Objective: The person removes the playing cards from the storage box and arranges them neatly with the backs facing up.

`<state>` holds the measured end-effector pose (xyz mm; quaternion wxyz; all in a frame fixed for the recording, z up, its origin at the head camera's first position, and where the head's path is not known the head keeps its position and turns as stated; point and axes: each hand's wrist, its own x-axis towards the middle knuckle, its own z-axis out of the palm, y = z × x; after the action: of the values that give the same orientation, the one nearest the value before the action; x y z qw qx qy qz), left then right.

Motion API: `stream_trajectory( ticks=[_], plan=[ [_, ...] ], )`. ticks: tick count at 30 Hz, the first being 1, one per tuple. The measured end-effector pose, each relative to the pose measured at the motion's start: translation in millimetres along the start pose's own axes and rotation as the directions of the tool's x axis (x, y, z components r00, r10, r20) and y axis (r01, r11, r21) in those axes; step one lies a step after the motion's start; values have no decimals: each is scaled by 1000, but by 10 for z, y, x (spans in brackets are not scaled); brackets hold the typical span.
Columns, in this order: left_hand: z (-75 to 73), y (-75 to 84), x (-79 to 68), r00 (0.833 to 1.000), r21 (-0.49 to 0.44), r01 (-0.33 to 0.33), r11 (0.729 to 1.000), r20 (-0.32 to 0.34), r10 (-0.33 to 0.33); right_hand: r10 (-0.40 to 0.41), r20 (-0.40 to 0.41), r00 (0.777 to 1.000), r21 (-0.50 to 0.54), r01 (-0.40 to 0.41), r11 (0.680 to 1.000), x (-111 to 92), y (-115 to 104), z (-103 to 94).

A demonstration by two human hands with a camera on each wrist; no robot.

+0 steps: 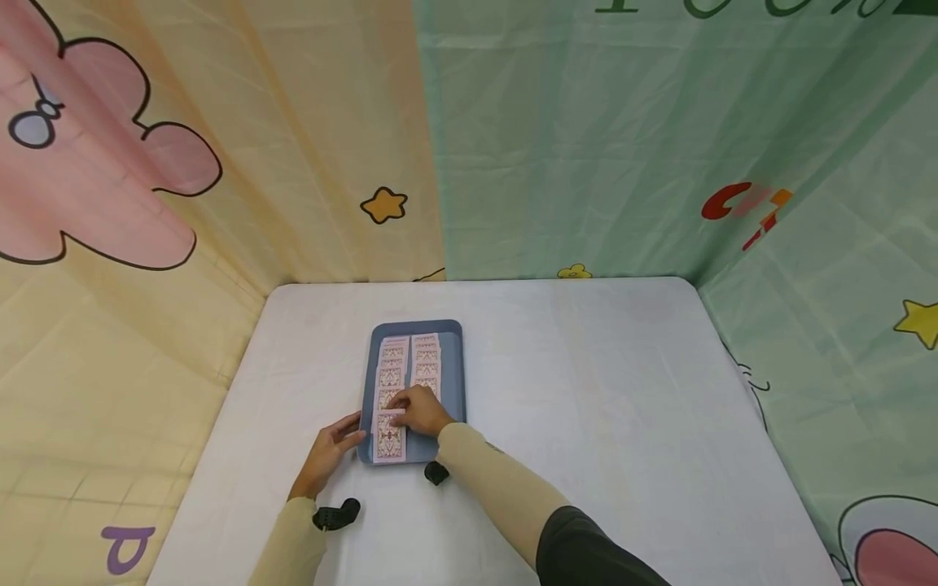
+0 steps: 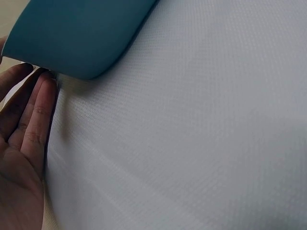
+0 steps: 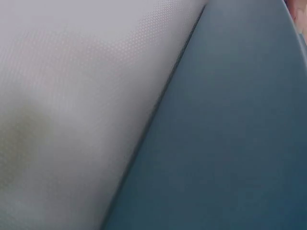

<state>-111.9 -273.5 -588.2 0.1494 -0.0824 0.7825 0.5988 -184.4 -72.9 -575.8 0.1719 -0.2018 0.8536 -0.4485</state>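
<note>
A blue tray [image 1: 457,366] holds two columns of overlapping face-down playing cards [image 1: 392,373] with red-patterned backs. My right hand [image 1: 423,411] is over the tray, its bent fingers and thumb at the upper edge of the lowest playing card [image 1: 389,443] in the left column. I cannot tell whether they pinch it. The wrist hides the lower end of the right column [image 1: 425,358]. At the tray's left edge, my left hand [image 1: 327,456] reaches its fingers to the rim. The left wrist view has these fingers [image 2: 39,115] nearly straight, their tips under the tray edge [image 2: 86,62].
The tray lies on a table covered with a white cloth [image 1: 586,391]. Printed curtains [image 1: 557,163] stand along its back and sides. A black wrist camera [image 1: 337,514] sits at the left wrist, another camera [image 1: 436,473] at the right wrist, close to the tray's lower right corner.
</note>
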Motion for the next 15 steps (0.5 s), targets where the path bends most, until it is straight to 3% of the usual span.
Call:
stream_trajectory(
  ticks=[7,15],
  plan=[
    [-6,21,-18,1000,11,-8,1000,4,8,16,-23,1000,47,-15,999,-10,-16,-89],
    [7,12,5,1000,2,8,1000,-4,-8,56,-51,997,148,-48,988,10,-25,-373]
  ],
)
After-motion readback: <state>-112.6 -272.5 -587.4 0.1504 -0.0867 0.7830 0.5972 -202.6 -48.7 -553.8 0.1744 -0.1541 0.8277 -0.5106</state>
